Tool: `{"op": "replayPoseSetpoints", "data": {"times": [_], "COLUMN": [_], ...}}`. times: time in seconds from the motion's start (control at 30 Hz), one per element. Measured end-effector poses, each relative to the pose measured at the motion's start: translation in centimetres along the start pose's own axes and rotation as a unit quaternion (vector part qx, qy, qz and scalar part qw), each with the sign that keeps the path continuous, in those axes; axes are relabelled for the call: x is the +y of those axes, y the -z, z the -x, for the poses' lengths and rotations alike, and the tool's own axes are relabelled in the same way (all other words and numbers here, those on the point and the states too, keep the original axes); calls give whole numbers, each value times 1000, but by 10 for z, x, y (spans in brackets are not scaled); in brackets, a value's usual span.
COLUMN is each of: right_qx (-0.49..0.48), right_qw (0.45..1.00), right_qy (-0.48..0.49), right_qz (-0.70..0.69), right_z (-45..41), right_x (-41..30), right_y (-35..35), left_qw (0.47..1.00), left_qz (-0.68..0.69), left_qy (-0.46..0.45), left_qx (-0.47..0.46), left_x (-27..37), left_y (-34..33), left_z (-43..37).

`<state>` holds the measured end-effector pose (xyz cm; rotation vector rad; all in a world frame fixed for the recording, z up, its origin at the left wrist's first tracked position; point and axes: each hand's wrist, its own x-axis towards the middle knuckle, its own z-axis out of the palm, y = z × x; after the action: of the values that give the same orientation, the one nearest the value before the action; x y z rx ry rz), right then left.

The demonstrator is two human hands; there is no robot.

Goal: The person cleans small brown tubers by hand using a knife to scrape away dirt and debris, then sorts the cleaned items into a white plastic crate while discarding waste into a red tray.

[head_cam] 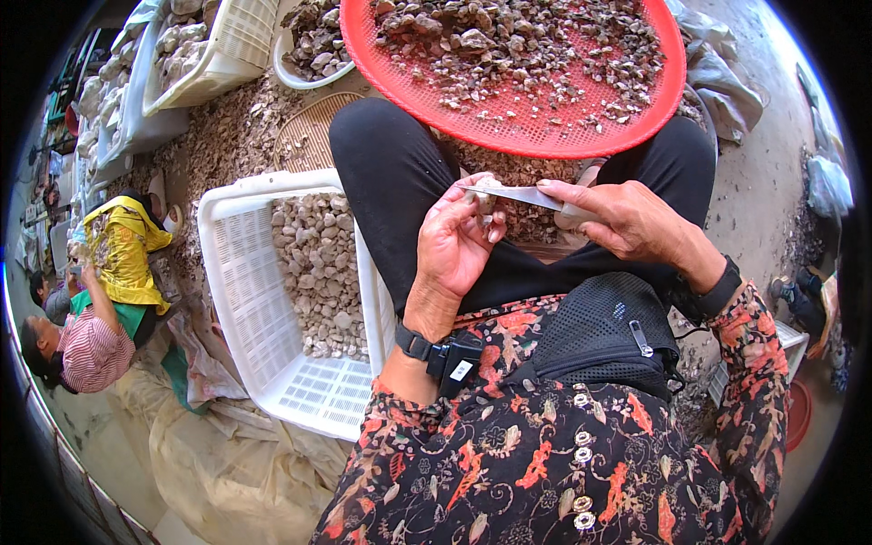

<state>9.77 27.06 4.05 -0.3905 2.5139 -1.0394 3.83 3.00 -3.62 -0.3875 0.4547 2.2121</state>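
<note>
My left hand (458,237) pinches a small whitish lump (488,184), perhaps a piece of root or tuber, between thumb and fingers. My right hand (630,219) grips a knife by its pale handle (574,215). Its pointed steel blade (524,195) reaches leftward and lies across the lump. Both hands are above my lap, between my knees. Just beyond them a round red plastic sieve (470,133) holds many rough brown lumps and chips (477,41). To my left, a white plastic crate (252,300) stands tilted in view, with many pale, trimmed-looking lumps (320,272) inside.
A white bowl (313,83) of dark lumps and a woven bamboo tray (313,136) lie beyond the crate. Filled crates (231,61) stand at upper left. Brown scraps (231,129) cover the floor. A person in a striped top (99,351) sits at far left. Grey sacking (719,75) lies at right.
</note>
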Motion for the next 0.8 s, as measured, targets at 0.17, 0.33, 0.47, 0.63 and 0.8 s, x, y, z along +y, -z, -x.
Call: {"op": "replayPoseSetpoints", "data": {"times": [0.17, 0.33, 0.47, 0.63, 0.8], "right_qx": [-4, -14, -17, 12, 7], "right_qw": [1000, 1000, 999, 998, 999], "right_qy": [10, -6, -23, 0, -1], "right_qz": [1, 15, 35, 64, 31], "right_z": [2, 3, -5, -15, 5], "right_x": [3, 0, -6, -3, 3], "right_y": [-2, 1, 1, -7, 0], "left_qw": [997, 996, 994, 990, 994], "left_qz": [-50, -73, -92, -139, -99], "left_qy": [-31, -44, -38, -10, -31], "left_qx": [45, 18, 35, 16, 20], "left_x": [-3, -4, -4, -3, -6], "left_y": [-3, 2, -3, -3, 1], "left_z": [0, -1, 1, 3, -1]}}
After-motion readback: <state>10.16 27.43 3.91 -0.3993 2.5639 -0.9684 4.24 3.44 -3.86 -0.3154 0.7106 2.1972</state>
